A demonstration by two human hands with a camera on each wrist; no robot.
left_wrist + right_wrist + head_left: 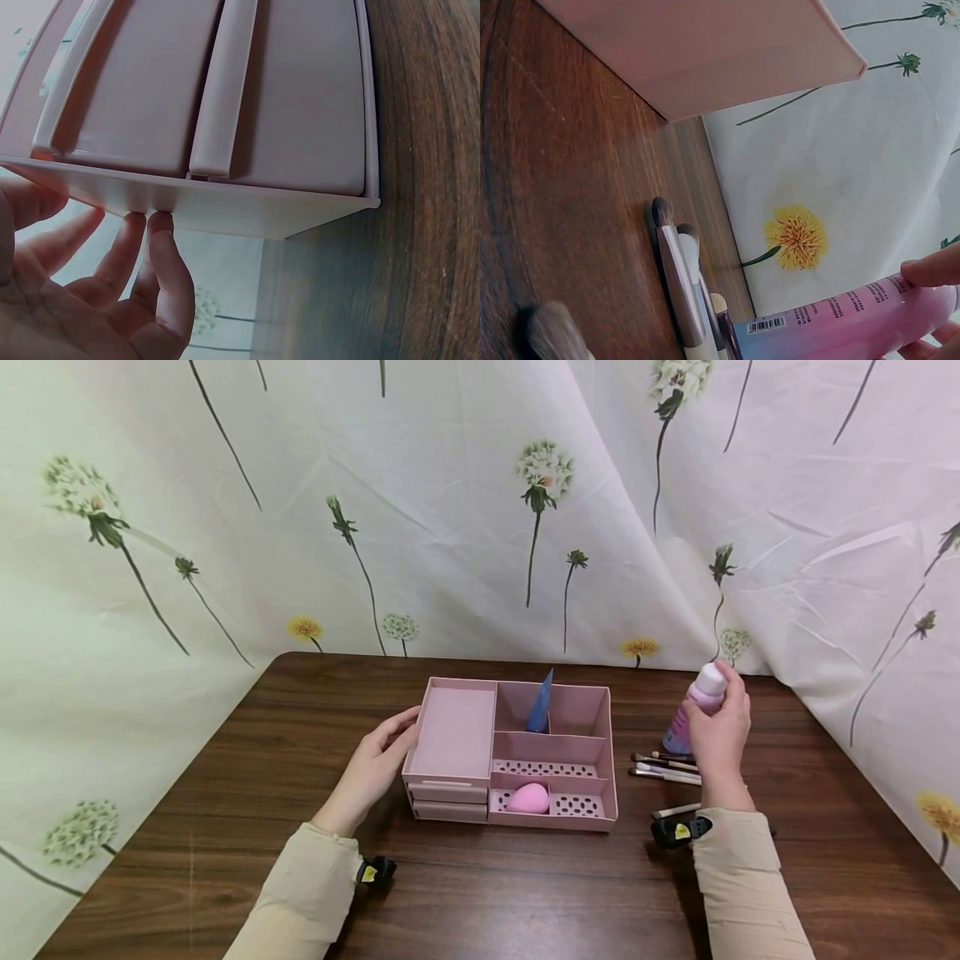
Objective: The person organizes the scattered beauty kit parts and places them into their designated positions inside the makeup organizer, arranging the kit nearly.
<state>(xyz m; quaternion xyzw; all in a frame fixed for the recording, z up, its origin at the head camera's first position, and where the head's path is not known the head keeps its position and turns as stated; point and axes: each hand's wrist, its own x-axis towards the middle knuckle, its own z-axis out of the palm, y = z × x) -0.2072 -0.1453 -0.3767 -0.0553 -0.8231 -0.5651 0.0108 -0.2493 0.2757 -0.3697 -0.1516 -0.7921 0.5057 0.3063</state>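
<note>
A pink desktop organizer (551,745) stands on the table, with two drawers under its tray on the left. My left hand (384,752) rests its fingertips (160,221) against the organizer's left side wall. Over at the right, my right hand (722,727) grips a pink-to-blue bottle (681,727) with a white cap, thumb and fingers around its upper part. The bottle leans slightly, its base close to the table behind the brushes. A blue tapered tube (541,706) stands in a rear compartment. In a front one sits a pink makeup sponge (529,798).
Several makeup brushes (667,770) lie just right of the organizer, below the bottle. One more brush (555,330) lies nearer the front, partly hidden by the right wrist. A flowered cloth (465,510) hangs behind the wooden table (480,885).
</note>
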